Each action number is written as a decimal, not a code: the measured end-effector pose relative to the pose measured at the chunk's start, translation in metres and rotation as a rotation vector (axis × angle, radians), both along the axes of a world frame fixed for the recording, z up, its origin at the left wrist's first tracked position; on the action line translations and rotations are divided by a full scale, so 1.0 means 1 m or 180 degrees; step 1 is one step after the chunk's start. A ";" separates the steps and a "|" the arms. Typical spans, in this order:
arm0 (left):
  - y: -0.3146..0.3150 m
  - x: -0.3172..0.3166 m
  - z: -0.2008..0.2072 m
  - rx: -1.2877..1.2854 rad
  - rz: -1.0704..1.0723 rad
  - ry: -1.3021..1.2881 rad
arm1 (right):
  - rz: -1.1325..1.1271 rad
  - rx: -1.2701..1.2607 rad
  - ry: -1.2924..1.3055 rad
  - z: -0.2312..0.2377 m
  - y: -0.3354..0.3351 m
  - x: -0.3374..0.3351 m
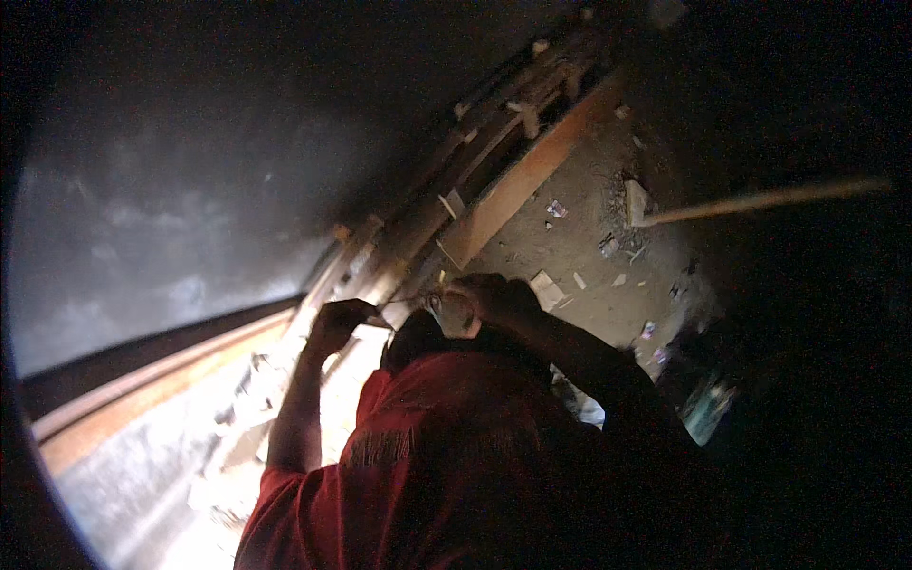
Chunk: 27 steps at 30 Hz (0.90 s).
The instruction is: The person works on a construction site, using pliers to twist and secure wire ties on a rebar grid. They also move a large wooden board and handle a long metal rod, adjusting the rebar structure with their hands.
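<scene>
Both of my hands are raised in front of my red clothing, dark against the light. My left hand is closed, fingers bent toward the middle, with a small pale edge showing beneath them. A thin dark strand seems to run from its fingertips toward my right hand. That hand is also curled shut, beside a pale, rounded thing whose kind I cannot make out. Deep shadow and blur hide what either set of fingers grips.
Long wooden boards slant away along a dark wall. Scraps and pale offcuts litter the brown floor on the right. A long wooden stick reaches across there. Bright light falls on cluttered ground at lower left.
</scene>
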<state>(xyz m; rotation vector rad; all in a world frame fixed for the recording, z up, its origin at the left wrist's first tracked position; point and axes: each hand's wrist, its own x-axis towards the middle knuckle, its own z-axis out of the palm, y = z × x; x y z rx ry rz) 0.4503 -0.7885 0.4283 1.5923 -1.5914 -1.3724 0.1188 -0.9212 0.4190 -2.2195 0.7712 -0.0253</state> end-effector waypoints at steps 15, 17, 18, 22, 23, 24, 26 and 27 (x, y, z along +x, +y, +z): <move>0.139 -0.301 -0.099 0.3210 0.5809 0.0947 | 0.0254 -0.0745 0.1435 -0.466 -0.464 -0.184; 0.102 -0.372 -0.152 0.2824 0.5880 0.0368 | 0.0474 -0.0703 0.1704 -0.517 -0.504 -0.149; 0.079 -0.399 -0.155 0.2741 0.5954 0.0401 | 0.0639 -0.0657 0.1875 -0.537 -0.511 -0.140; -0.014 -0.458 -0.188 0.2795 0.6952 0.1389 | 0.0955 -0.0744 0.2022 -0.605 -0.527 -0.115; -0.039 -0.457 -0.196 0.2782 0.7072 0.1372 | 0.0962 -0.0776 0.2029 -0.618 -0.531 -0.118; -0.051 -0.457 -0.199 0.2775 0.7223 0.1349 | 0.1012 -0.0800 0.2055 -0.626 -0.524 -0.117; -0.051 -0.461 -0.202 0.2713 0.7483 0.1782 | 0.1063 -0.0867 0.2073 -0.634 -0.522 -0.124; -0.050 -0.463 -0.200 0.2656 0.7605 0.1998 | 0.1111 -0.0860 0.2095 -0.636 -0.516 -0.131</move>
